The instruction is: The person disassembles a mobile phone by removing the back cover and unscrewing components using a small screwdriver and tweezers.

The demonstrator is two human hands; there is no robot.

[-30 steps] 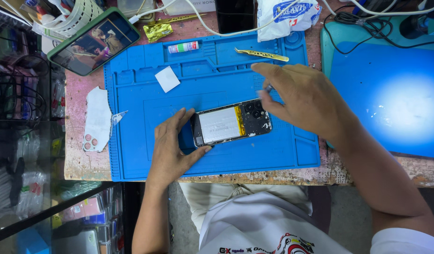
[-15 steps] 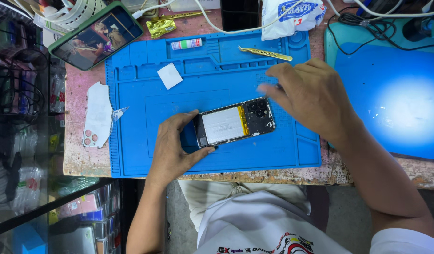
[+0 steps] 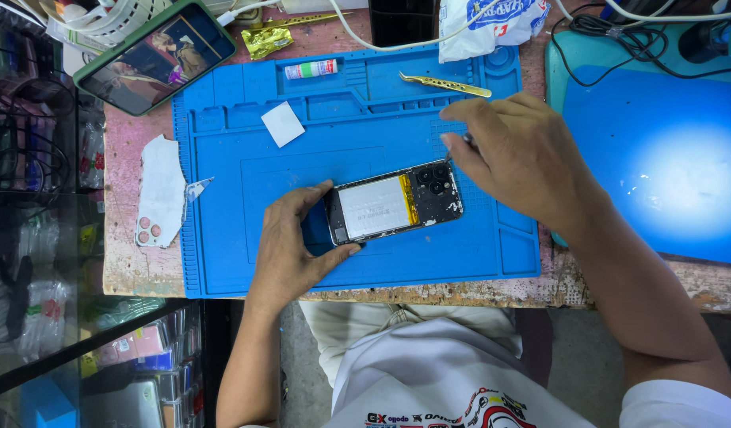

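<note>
In the head view, the left hand [image 3: 290, 246] is laid flat-palmed on the blue repair mat [image 3: 223, 238], its thumb and forefinger clamped around the near end of the opened phone [image 3: 395, 204]. The phone lies back-up at the mat's middle, its silver battery and camera block exposed. The right hand [image 3: 524, 154] is arched over the phone's camera end, fingertips pinched on a thin dark tool whose kind cannot be told. In the mat's upper trays, gold tweezers [image 3: 444, 83] and a small tube [image 3: 311, 70] are held.
</note>
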